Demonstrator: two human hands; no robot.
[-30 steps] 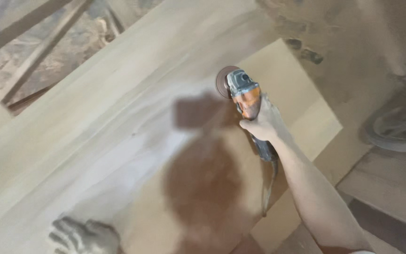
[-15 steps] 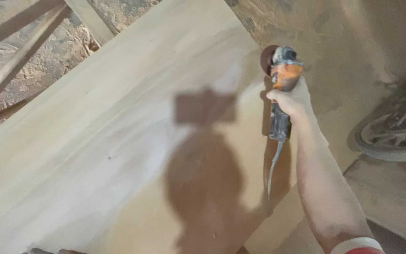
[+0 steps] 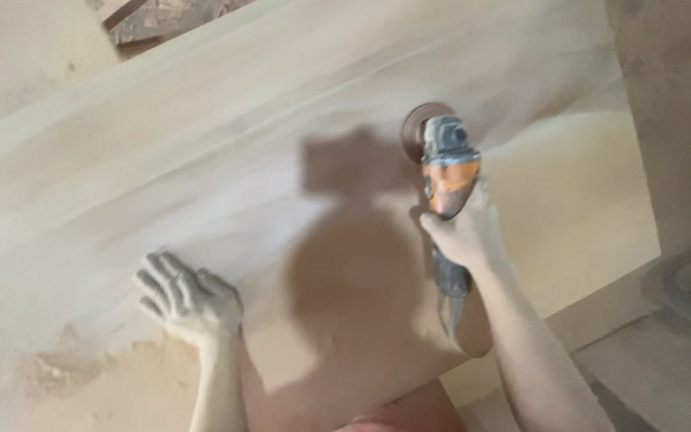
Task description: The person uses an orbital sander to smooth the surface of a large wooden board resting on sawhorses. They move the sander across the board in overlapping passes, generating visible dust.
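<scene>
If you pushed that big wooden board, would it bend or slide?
The wooden board looks broad and thick, so probably stiff and heavy. The left hand rests flat on it, likely steadying it. Its dusty surface may be slippery under the grinder.

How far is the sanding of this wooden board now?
Looks done: sawdust lies near the left hand, so some wood was ground. In hand: the right hand holds the grinder, its disc against the wooden board, the left hand flat on it. Left: I cannot tell; the pale, blurred surface shows no clear finished area.
</scene>
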